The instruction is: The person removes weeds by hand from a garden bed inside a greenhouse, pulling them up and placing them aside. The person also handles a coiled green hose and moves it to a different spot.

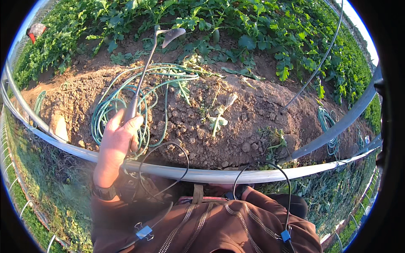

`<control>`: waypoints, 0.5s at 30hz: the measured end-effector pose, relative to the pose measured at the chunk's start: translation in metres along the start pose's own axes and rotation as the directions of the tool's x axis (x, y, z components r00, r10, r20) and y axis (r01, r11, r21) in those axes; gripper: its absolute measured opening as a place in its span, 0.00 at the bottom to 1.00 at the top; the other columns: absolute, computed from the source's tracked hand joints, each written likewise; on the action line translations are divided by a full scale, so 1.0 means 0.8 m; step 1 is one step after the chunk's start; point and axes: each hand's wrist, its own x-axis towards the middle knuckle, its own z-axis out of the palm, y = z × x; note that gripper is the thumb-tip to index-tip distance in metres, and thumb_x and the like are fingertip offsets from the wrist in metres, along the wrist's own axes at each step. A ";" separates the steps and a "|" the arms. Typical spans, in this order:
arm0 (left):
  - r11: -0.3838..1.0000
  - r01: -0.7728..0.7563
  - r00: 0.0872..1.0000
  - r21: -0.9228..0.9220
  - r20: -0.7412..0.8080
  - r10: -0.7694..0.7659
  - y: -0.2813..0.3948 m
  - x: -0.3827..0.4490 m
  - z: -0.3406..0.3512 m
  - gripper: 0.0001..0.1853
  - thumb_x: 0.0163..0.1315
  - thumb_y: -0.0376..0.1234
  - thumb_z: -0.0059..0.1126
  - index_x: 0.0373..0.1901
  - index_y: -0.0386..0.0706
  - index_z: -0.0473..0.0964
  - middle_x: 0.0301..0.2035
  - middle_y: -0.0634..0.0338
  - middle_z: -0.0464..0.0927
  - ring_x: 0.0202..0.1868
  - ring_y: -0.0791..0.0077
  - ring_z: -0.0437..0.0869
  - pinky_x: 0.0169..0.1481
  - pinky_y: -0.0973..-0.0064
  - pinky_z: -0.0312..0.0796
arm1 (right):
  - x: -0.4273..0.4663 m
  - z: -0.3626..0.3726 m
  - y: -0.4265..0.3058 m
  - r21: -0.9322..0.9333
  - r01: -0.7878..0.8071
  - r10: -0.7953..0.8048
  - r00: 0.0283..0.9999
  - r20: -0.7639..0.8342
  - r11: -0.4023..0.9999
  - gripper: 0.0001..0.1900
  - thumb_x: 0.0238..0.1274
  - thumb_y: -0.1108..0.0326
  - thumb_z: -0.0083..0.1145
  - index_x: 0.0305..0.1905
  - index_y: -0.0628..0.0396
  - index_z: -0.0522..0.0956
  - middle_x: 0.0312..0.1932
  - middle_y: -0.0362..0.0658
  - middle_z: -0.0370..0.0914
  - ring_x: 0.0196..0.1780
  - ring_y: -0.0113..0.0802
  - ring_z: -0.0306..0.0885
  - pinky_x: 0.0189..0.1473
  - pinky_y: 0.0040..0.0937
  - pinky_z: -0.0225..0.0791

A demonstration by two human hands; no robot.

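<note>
My left hand [118,136] is closed around the short handle of a small hand hoe [146,68]. Its thin bent neck reaches away from me to a flat metal blade [173,35], raised over the bed's far side. Beneath the hoe, a loose coil of green rope [110,107] lies on the crumbly soil [190,126]. My right hand [224,186] is low by my lap, mostly hidden in shadow behind the metal pipe rail [218,175]; its fingers and anything in them cannot be made out.
Leafy radish-like plants [250,41] grow beyond the soil. A curved metal pipe [338,129] rises at right, near another rope coil [327,129]. A thin rod [311,77] slants into the soil. Wilted leaves [218,121] and a pale stone [59,126] lie about. Another person [36,31] is far left.
</note>
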 end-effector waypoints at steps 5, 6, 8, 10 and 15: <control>0.989 -0.049 0.999 -0.141 -0.010 0.048 -0.018 -0.043 0.006 0.11 0.58 0.36 0.53 0.37 0.38 0.70 0.14 0.67 0.67 0.11 0.83 0.66 0.15 0.86 0.56 | -0.015 0.046 0.008 -0.351 -0.190 0.116 0.969 -0.220 0.917 0.37 0.58 0.39 0.49 0.64 0.53 0.62 0.62 0.51 0.63 0.60 0.41 0.67 0.56 0.37 0.65; 0.983 -0.056 0.997 -0.177 0.037 0.064 -0.018 -0.048 0.005 0.12 0.56 0.34 0.55 0.38 0.36 0.70 0.15 0.66 0.67 0.11 0.82 0.67 0.14 0.84 0.58 | -0.019 0.063 0.002 -0.409 -0.207 0.107 0.961 -0.253 0.889 0.35 0.55 0.37 0.52 0.58 0.55 0.70 0.56 0.47 0.71 0.53 0.34 0.71 0.50 0.30 0.66; 0.975 -0.102 0.988 -0.196 0.097 0.123 -0.017 -0.061 0.009 0.13 0.56 0.33 0.55 0.39 0.36 0.70 0.16 0.65 0.68 0.11 0.82 0.67 0.14 0.85 0.57 | -0.044 0.090 -0.027 -0.617 -0.103 -0.022 0.981 -0.193 0.780 0.28 0.62 0.45 0.49 0.53 0.60 0.73 0.47 0.45 0.76 0.50 0.30 0.73 0.49 0.27 0.67; 0.968 -0.145 0.975 -0.203 0.138 0.175 -0.012 -0.070 0.016 0.14 0.55 0.33 0.55 0.41 0.35 0.69 0.16 0.65 0.68 0.11 0.82 0.67 0.15 0.85 0.57 | -0.083 0.116 -0.050 -0.657 0.156 -0.278 0.957 -0.083 0.737 0.24 0.63 0.49 0.50 0.53 0.59 0.73 0.47 0.42 0.77 0.48 0.26 0.73 0.49 0.24 0.66; 0.975 -0.175 0.950 -0.135 0.236 0.203 -0.006 -0.082 0.036 0.12 0.55 0.33 0.54 0.38 0.35 0.70 0.17 0.66 0.68 0.12 0.83 0.67 0.17 0.84 0.60 | -0.178 0.117 -0.129 -0.537 0.524 -0.725 0.630 -0.277 0.661 0.16 0.63 0.57 0.52 0.45 0.59 0.77 0.36 0.41 0.80 0.38 0.26 0.78 0.41 0.23 0.69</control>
